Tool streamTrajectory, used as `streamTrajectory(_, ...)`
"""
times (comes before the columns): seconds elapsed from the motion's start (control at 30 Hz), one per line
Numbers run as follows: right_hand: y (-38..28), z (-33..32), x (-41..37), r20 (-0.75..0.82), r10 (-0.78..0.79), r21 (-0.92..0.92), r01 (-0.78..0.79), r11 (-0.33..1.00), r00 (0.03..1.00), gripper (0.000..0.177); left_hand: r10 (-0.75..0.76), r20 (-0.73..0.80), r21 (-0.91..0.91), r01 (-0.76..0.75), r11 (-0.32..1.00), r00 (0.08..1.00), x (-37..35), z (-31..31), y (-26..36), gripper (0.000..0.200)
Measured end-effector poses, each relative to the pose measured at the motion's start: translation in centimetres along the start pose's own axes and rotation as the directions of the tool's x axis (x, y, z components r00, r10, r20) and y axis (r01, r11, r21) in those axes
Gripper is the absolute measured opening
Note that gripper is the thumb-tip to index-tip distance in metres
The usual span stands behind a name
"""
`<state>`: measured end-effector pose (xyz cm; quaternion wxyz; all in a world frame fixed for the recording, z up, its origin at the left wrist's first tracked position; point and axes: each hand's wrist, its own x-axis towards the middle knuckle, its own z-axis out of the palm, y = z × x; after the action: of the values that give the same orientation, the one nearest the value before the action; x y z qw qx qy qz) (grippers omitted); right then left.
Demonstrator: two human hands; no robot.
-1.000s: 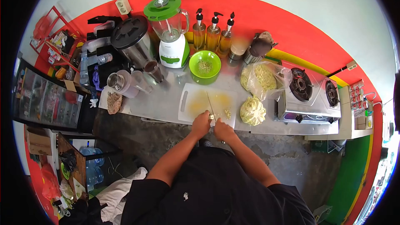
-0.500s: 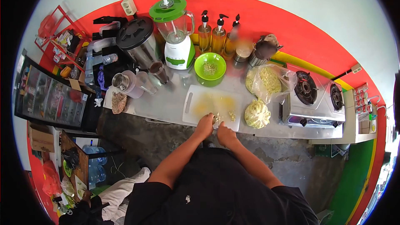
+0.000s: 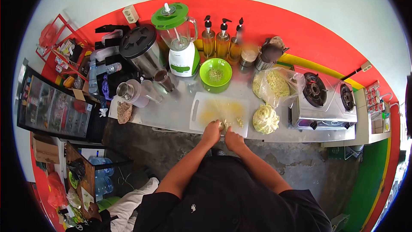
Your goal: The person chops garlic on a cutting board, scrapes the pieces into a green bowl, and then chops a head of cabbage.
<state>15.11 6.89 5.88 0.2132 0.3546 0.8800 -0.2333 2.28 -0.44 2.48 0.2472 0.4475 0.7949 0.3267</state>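
Observation:
At the front edge of the white cutting board point(image 3: 198, 124), both my hands are close together. My left hand point(image 3: 211, 133) is closed, its fingers bent against small pale chopped pieces; what they grip is too small to name. My right hand point(image 3: 234, 140) is closed around a knife point(image 3: 225, 122), whose blade is hard to make out against the board. A small heap of chopped pale bits point(image 3: 240, 123) lies right of the knife. Yellowish stains mark the board's middle. Behind it, a green bowl point(image 3: 207, 81) holds chopped bits.
A cabbage point(image 3: 265, 119) and a plastic bag of shredded cabbage point(image 3: 274, 83) sit right of the board, before a gas stove point(image 3: 324, 107). A blender point(image 3: 182, 60), pump bottles point(image 3: 222, 43) and a steel container point(image 3: 143, 56) line the back. Another person's leg point(image 3: 133, 199) shows lower left.
The camera view has shifted slightly. My left hand stays bent over the pale pieces and my right hand remains beside it with the knife; little else differs.

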Motion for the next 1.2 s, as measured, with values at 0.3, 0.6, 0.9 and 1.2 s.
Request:
streamTrajectory(0.3, -0.1, -2.0, -1.2, 0.059, 0.036, 0.025, -0.037, 0.999, 0.998, 0.041, 0.007, 0.032, 0.023, -0.008, 1.0, 0.999, -0.3, -0.7, 0.8, 0.019)
streamTrajectory(0.6, 0.2, -2.3, 1.1, 0.098, 0.02, -0.029, -0.017, 0.999, 0.995, 0.045, 0.036, -0.001, -0.048, -0.036, 0.998, 0.999, -0.1, -0.9, 0.5, 0.02)
streamTrajectory(0.9, 0.0, 0.2, 1.2, -0.003, 0.04, 0.107, -0.039, 0.993, 0.999, 0.046, 0.038, -0.024, -0.034, -0.038, 0.999, 0.999, 0.2, 0.4, -0.8, 0.024)
streamTrajectory(1.2, 3.6, 1.5, 0.5, -0.028, 0.05, 0.084, -0.048, 0.995, 0.998, 0.045, -0.058, -0.064, 0.018, 0.059, 0.998, 0.996, 2.3, -3.8, -2.0, 0.033)
